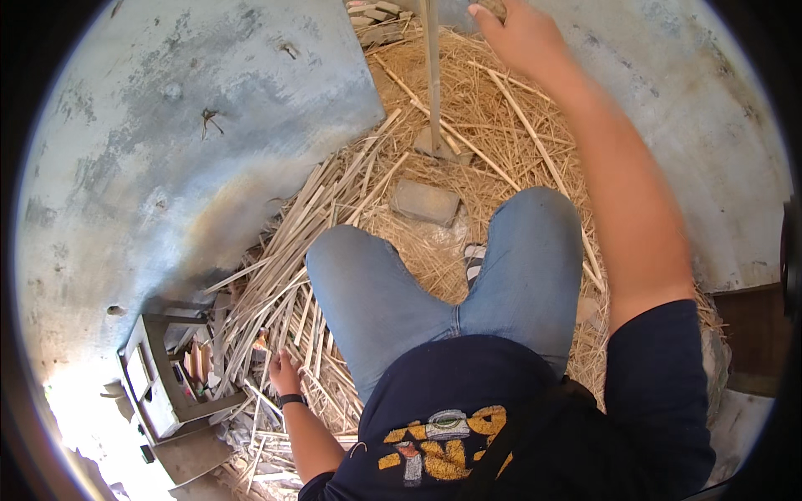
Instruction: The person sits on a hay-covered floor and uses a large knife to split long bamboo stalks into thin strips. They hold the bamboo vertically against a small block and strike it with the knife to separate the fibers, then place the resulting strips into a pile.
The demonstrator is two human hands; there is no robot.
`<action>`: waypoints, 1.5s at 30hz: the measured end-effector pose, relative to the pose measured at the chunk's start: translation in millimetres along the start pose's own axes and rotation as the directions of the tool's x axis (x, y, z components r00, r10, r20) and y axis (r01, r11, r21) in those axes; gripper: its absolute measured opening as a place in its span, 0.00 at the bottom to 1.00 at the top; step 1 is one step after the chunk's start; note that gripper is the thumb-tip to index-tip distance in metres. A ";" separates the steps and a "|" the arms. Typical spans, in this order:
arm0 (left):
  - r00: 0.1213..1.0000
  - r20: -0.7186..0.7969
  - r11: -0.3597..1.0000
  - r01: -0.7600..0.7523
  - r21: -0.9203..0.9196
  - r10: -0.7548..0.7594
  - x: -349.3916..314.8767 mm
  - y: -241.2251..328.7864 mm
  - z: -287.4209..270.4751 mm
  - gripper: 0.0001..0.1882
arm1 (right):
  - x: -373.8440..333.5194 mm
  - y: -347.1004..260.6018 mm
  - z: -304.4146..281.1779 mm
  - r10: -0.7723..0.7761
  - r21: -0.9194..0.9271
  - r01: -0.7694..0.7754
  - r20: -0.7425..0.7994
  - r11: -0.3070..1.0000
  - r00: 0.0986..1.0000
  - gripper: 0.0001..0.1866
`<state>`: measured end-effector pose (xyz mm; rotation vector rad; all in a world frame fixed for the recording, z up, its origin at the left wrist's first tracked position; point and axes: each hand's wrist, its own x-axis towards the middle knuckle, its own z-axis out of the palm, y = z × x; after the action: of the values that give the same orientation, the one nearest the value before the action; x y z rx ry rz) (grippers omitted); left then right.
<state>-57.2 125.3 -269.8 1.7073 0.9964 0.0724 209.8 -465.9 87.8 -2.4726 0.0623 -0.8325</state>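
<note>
My right hand is stretched far forward to the top edge of the view. Its thumb sticks out, and its fingers curl round something brownish that the edge cuts off. A thin upright wooden post rises just left of it, its foot on a flat block. Low on my left side, my left hand hangs by a heap of split sticks. Its fingers look curled; what they hold, if anything, is too small to make out. A small orange-and-white scrap shows just beyond its fingertips.
A loose brick lies on the straw-covered floor before my knees. Grey-blue walls close in on both sides. An open wooden box or shelf with small items stands at the lower left. More bricks are stacked at the far end.
</note>
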 end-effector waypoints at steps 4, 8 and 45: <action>1.000 -0.007 1.000 -0.008 0.018 0.008 6.8 -7.1 -14.0 0.25 | 8.1 9.4 -9.5 -0.105 -0.166 0.110 0.041 0.980 0.994 0.27; 1.000 -0.023 1.000 0.001 -0.006 -0.001 -4.8 2.7 1.6 0.21 | 4.1 -13.4 -21.1 0.081 -0.136 -0.061 0.149 0.989 0.985 0.30; 1.000 -0.008 0.999 0.030 0.025 -0.030 2.1 0.9 -5.9 0.25 | 14.1 -1.6 39.0 0.018 -0.173 0.006 0.138 0.985 0.990 0.32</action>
<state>-58.3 131.1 -267.5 1.7152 1.0323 0.0477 243.5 -449.3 70.2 -2.6852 0.0962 -0.6741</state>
